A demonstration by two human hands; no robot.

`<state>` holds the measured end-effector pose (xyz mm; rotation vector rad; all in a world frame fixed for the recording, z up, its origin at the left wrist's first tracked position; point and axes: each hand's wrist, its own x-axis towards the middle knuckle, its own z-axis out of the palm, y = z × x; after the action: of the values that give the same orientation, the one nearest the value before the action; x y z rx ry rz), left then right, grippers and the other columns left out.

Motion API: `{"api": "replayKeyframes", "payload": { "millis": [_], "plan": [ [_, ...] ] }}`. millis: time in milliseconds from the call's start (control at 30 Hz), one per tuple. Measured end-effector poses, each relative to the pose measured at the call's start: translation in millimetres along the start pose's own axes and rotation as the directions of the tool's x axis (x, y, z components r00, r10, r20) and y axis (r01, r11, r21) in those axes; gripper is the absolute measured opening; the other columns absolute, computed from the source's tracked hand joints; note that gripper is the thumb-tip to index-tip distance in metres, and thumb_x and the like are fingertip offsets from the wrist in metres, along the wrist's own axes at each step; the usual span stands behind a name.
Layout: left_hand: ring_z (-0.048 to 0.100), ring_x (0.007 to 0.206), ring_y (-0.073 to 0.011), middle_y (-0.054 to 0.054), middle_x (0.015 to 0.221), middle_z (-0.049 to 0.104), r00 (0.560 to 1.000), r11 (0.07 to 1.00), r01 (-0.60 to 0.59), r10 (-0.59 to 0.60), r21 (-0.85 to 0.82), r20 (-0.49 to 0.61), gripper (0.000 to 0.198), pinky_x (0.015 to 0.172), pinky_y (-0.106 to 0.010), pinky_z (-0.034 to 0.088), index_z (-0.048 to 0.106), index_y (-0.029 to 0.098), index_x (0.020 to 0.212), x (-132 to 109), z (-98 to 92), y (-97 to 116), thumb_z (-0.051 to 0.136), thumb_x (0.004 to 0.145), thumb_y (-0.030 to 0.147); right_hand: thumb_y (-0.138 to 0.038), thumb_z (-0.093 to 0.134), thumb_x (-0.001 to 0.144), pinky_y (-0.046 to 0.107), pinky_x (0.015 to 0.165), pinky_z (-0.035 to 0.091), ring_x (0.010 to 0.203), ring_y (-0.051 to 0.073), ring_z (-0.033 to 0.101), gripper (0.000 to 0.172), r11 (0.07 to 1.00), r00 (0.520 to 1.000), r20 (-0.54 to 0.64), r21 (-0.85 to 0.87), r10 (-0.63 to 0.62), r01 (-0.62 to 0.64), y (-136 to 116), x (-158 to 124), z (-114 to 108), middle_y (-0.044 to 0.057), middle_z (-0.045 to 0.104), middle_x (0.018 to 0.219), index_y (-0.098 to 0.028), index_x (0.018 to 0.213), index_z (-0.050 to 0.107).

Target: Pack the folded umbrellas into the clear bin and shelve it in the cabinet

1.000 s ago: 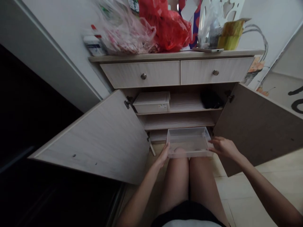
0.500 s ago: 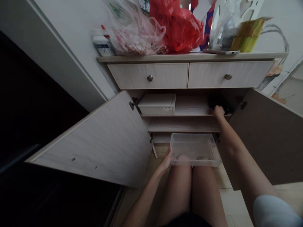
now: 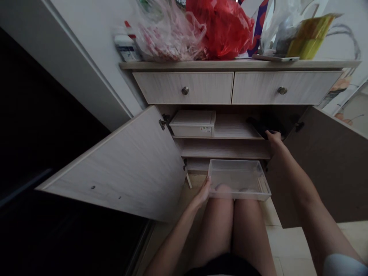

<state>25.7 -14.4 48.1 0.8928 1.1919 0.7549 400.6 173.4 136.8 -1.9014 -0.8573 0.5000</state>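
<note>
My left hand [image 3: 204, 190] is closed on the left side of a clear plastic bin [image 3: 240, 176], which rests on my knees. The bin is shallow and open at the top. My right hand [image 3: 273, 137] reaches to the right end of the upper cabinet shelf, its fingers pinching the front of a black object [image 3: 260, 127]. That object is too dark for me to make out its kind; part of it lies in shadow. On the same shelf, at the left, stands a white storage box [image 3: 192, 124] with a small label.
The cabinet's left door [image 3: 123, 168] and right door [image 3: 330, 165] stand wide open on either side. Above are two closed drawers [image 3: 201, 87]. A red plastic bag [image 3: 221, 32], a white bottle [image 3: 126, 48] and a yellow package [image 3: 312, 36] crowd the top.
My right hand has drawn slightly forward and right, and the black object has shifted, one part now showing farther left. The left hand keeps its hold on the bin. The view has moved slightly.
</note>
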Motion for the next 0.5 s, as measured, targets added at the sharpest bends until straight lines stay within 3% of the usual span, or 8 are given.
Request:
{"api": "replayKeyframes", "payload": {
  "millis": [100, 200, 300, 367, 500],
  "plan": [
    [0.055, 0.122, -0.0303, -0.012, 0.143, 0.054, 0.999, 0.998, -0.032, 0.033, 0.055, -0.021, 0.07, 0.095, -0.037, 0.047, 0.037, 0.022, 0.151, -2, 1.4, 1, 0.032, 0.095, 0.064, -0.028, 0.061, 0.085, 0.025, 0.062, 0.056, 0.074, 0.017, 0.065, 0.021, 0.979, 0.989, 0.147, 0.202, -0.021, -0.01, 2, -21, -19, 0.006, 0.066, 0.078, -0.014, 0.099, 0.068],
    [0.052, 0.127, -0.0308, -0.01, 0.147, 0.05, 0.999, 0.996, -0.026, 0.029, 0.082, -0.034, 0.071, 0.099, -0.038, 0.045, 0.034, 0.024, 0.152, -4, 2.4, 1, 0.032, 0.095, 0.065, -0.027, 0.065, 0.081, 0.02, 0.057, 0.052, 0.068, 0.013, 0.062, 0.018, 0.921, 0.94, 0.313, 0.389, -0.132, 0.0, 9, -46, -45, 0.004, 0.067, 0.078, -0.017, 0.095, 0.069],
    [0.052, 0.127, -0.0309, -0.011, 0.148, 0.049, 0.999, 0.995, -0.011, 0.016, 0.102, -0.05, 0.07, 0.104, -0.041, 0.042, 0.032, 0.023, 0.153, -4, 3.1, 1, 0.029, 0.096, 0.063, -0.034, 0.072, 0.074, 0.02, 0.057, 0.052, 0.067, 0.013, 0.062, 0.033, 0.93, 0.877, 0.425, 0.361, -0.224, 0.063, 19, -72, -72, 0.004, 0.07, 0.082, -0.017, 0.103, 0.071],
    [0.052, 0.128, -0.0307, -0.011, 0.149, 0.049, 0.998, 0.994, -0.012, 0.019, 0.105, -0.063, 0.068, 0.105, -0.042, 0.041, 0.032, 0.023, 0.153, -4, 3.4, 1, 0.029, 0.097, 0.06, -0.041, 0.076, 0.069, 0.023, 0.061, 0.054, 0.07, 0.015, 0.064, 0.046, 0.944, 0.808, 0.52, 0.304, -0.277, 0.128, 25, -90, -86, 0.005, 0.071, 0.085, -0.016, 0.108, 0.071],
    [0.048, 0.133, -0.0313, -0.013, 0.15, 0.047, 0.995, 0.995, -0.045, 0.053, 0.091, -0.089, 0.07, 0.108, -0.041, 0.039, 0.035, 0.019, 0.152, -3, 2.5, 0, 0.035, 0.096, 0.06, -0.051, 0.078, 0.065, 0.031, 0.073, 0.058, 0.077, 0.019, 0.066, 0.057, 0.936, 0.615, 0.706, 0.258, -0.352, 0.239, 37, -123, -97, 0.007, 0.073, 0.093, -0.015, 0.108, 0.073]
  ]
}}
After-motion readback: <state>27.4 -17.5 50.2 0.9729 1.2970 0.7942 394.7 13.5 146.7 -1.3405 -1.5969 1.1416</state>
